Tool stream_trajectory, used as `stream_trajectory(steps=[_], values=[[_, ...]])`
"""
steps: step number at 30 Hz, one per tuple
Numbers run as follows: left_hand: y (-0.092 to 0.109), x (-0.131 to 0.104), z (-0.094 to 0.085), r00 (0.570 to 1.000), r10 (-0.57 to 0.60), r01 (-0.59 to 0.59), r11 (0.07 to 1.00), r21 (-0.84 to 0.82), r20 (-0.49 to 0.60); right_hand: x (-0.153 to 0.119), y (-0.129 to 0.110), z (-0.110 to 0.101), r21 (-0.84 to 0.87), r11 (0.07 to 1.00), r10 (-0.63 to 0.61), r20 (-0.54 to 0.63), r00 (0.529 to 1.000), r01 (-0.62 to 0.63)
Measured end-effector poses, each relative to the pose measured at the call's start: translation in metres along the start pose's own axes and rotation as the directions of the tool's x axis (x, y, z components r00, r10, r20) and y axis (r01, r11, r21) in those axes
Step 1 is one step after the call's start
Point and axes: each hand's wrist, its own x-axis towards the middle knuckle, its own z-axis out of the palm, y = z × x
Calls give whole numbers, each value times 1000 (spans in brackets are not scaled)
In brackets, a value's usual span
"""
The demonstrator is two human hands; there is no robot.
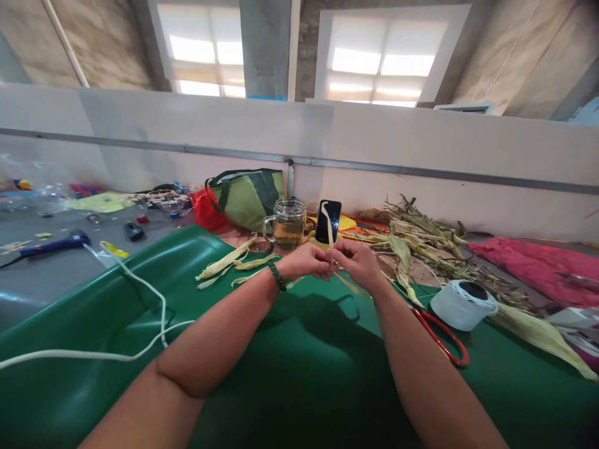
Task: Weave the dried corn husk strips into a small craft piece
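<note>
Both hands meet above the green mat [327, 374] at the middle of the view. My left hand [306, 260], below a green beaded bracelet [277, 275], has its fingers closed in a pinch on a pale strip of corn husk [329, 229]. Against it, my right hand [355, 260] pinches the same husk strip. The strip's top end stands up and bends over in front of a phone [322, 218]. Another end hangs below the fingers. Several loose husk pieces [224, 260] lie on the mat left of the hands.
A glass mug [289, 227] of amber liquid stands behind the hands, beside a green bag [253, 196]. At right are a white spool of thread [461, 305], red-handled scissors [444, 340] and piled dry husks [425, 240]. A white cable [112, 355] crosses the left side.
</note>
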Motion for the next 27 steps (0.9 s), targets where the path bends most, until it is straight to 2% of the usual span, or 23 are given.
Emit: stream_trajectory(steps=[2,4,9,11,15,18,23,27], values=[[-1,2,1,1000,-3,3,1000,26,-3,0,-1,2,13,1000,-6,-60,998,7],[-3,3,2,1000,-10,10,999,43,-3,1,1,3,13,1000,-1,-70,998,1],[-4,4,-2,1000,-11,11,1000,16,-24,4,14,-1,-148,989,35,91,995,-21],[-3,3,-5,1000,15,-15,999,-34,-24,4,16,-3,-174,985,31,114,993,-10],[2,1,-9,1000,-9,6,993,-116,-23,3,13,-6,-152,986,-55,81,995,66],[2,2,-11,998,-31,25,995,-93,-57,3,9,-9,-222,970,-82,67,994,95],[2,2,-11,993,-3,-5,998,-65,-118,4,16,-10,-277,958,-71,37,997,78],[5,0,-8,992,-65,54,994,-96,-112,6,23,-6,-302,952,-56,2,998,54]])
